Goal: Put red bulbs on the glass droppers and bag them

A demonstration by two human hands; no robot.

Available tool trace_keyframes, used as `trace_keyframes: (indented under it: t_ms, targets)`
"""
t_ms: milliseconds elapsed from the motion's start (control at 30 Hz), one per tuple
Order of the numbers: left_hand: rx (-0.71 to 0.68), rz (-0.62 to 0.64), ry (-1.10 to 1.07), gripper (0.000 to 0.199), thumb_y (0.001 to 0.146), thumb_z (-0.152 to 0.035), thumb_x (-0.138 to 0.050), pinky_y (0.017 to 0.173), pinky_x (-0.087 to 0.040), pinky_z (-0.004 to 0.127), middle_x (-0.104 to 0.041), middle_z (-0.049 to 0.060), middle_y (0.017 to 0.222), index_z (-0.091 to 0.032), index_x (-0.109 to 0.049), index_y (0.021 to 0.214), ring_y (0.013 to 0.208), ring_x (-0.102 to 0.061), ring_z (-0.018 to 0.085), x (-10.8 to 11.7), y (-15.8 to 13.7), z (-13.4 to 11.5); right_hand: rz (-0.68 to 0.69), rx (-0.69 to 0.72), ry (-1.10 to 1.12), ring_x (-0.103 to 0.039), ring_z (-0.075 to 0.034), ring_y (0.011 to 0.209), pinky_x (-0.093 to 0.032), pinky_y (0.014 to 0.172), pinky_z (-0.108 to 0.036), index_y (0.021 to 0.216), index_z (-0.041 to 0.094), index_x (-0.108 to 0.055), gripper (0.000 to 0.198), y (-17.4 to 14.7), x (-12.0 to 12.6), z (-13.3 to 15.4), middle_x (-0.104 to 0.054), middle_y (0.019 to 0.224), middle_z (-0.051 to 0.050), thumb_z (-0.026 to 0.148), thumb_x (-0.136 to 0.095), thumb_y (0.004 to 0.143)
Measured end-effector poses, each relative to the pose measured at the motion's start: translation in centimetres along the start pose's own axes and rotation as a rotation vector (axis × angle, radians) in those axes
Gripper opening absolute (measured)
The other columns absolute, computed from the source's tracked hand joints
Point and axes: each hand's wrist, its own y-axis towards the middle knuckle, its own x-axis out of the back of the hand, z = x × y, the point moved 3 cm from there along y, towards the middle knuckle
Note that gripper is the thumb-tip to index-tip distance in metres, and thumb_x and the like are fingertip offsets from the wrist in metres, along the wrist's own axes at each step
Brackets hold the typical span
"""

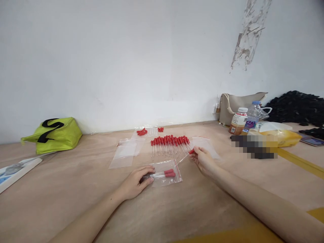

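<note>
My left hand (138,182) grips the left end of a clear zip-lock bag (158,182), fingers above and thumb below. Inside the bag lie droppers (169,173) with red rubber bulbs toward the red-striped mouth at the right. My right hand (202,160) pinches one dropper (191,152) by its red bulb. Its thin clear tube slants down left, with the tip close to the bag's mouth. Behind both hands, several more red-bulbed droppers (170,141) lie side by side, tubes pointing toward me.
Flat clear bags (123,153) lie left of the dropper row, and another bag (206,145) right of it. Loose red bulbs (141,132) sit near the wall. A yellow-green pouch (59,136) stands left; bottles (238,121) and a grey bag (240,101) stand right.
</note>
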Motion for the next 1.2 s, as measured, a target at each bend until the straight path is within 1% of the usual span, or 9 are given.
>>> trace_keyframes:
  t_ms: [133, 233, 333, 433, 600, 733, 900, 1067, 1200]
  targets:
    - [0.012, 0.0, 0.032, 0.031, 0.085, -0.034, -0.045, 0.092, -0.039, 0.033, -0.053, 0.004, 0.119, -0.025, -0.05, 0.114, 0.108, -0.049, 0.019, 0.1, -0.1, -0.1, 0.152, -0.111, 0.027, -0.06, -0.01, 0.061, -0.05, 0.06, -0.022, 0.067, 0.019, -0.047, 0.016, -1.5, -1.2, -1.0, -0.059, 0.064, 0.0, 0.026, -0.061, 0.07]
    - [0.023, 0.001, 0.044, 0.033, 0.085, -0.035, -0.045, 0.091, -0.039, 0.033, -0.052, 0.004, 0.12, -0.025, -0.049, 0.116, 0.107, -0.049, 0.019, 0.1, -0.1, -0.1, 0.331, -0.1, -0.122, -0.06, -0.01, 0.066, -0.05, 0.069, -0.024, 0.071, 0.017, -0.05, 0.02, -2.6, -1.9, -1.4, -0.062, 0.069, 0.0, 0.023, -0.067, 0.063]
    - [0.027, -0.006, 0.043, 0.033, 0.085, -0.035, -0.045, 0.09, -0.04, 0.032, -0.053, 0.003, 0.119, -0.025, -0.049, 0.116, 0.106, -0.05, 0.019, 0.1, -0.1, 0.0, 0.443, -0.029, -0.33, -0.058, -0.009, 0.056, -0.05, 0.058, -0.023, 0.078, 0.017, -0.051, 0.026, -2.8, -2.4, -1.8, -0.06, 0.066, 0.002, 0.023, -0.068, 0.06]
    - [0.018, -0.006, 0.039, 0.033, 0.085, -0.034, -0.045, 0.09, -0.04, 0.031, -0.053, 0.003, 0.118, -0.025, -0.049, 0.116, 0.105, -0.05, 0.018, 0.1, 0.0, -0.1, 0.492, 0.061, -0.489, -0.054, -0.008, 0.048, -0.043, 0.043, -0.02, 0.081, 0.018, -0.049, 0.025, -2.4, -3.0, -2.3, -0.059, 0.067, 0.002, 0.024, -0.065, 0.063]
    - [0.009, -0.003, 0.029, 0.032, 0.085, -0.034, -0.044, 0.09, -0.04, 0.034, -0.054, 0.004, 0.117, -0.024, -0.049, 0.115, 0.104, -0.051, 0.02, 0.1, 0.1, -0.3, 0.542, 0.232, -0.552, -0.06, -0.013, 0.072, -0.047, 0.06, -0.024, 0.078, 0.019, -0.046, 0.014, -2.0, -3.9, -3.2, -0.061, 0.074, 0.0, 0.02, -0.056, 0.068]
    - [-0.007, 0.002, 0.04, 0.032, 0.085, -0.035, -0.044, 0.091, -0.04, 0.033, -0.054, 0.004, 0.117, -0.025, -0.049, 0.116, 0.105, -0.05, 0.019, 0.1, 0.1, -0.2, 0.457, 0.359, -0.714, -0.058, -0.013, 0.064, -0.045, 0.057, -0.024, 0.075, 0.019, -0.044, 0.013, -2.5, -3.8, -3.1, -0.058, 0.068, 0.001, 0.021, -0.055, 0.068]
    - [-0.048, 0.025, 0.066, 0.03, 0.087, -0.034, -0.041, 0.093, -0.038, 0.033, -0.05, 0.004, 0.121, -0.025, -0.051, 0.114, 0.11, -0.047, 0.019, 0.1, 0.0, -0.1, 0.208, 0.495, -0.992, -0.055, -0.011, 0.063, -0.042, 0.06, -0.022, 0.078, 0.017, -0.053, 0.011, -0.7, -2.9, -0.2, -0.059, 0.071, 0.0, 0.019, -0.05, 0.068]
    - [-0.075, 0.051, 0.072, 0.028, 0.089, -0.031, -0.04, 0.096, -0.036, 0.033, -0.049, 0.003, 0.122, -0.026, -0.051, 0.114, 0.113, -0.045, 0.017, 0.0, 0.0, -0.2, 0.015, 0.466, -1.256, -0.056, -0.012, 0.07, -0.039, 0.061, -0.02, 0.077, 0.015, -0.056, 0.012, 4.2, -2.4, 2.7, -0.061, 0.074, -0.003, 0.015, -0.05, 0.066]
    - [-0.064, 0.052, 0.096, 0.029, 0.089, -0.031, -0.04, 0.097, -0.035, 0.032, -0.049, 0.002, 0.123, -0.027, -0.051, 0.115, 0.113, -0.044, 0.016, 0.0, 0.1, -0.1, -0.046, 0.409, -1.317, -0.056, -0.016, 0.07, -0.037, 0.057, -0.021, 0.08, 0.012, -0.056, 0.019, 6.6, -3.0, 2.8, -0.061, 0.075, -0.007, 0.017, -0.056, 0.062]
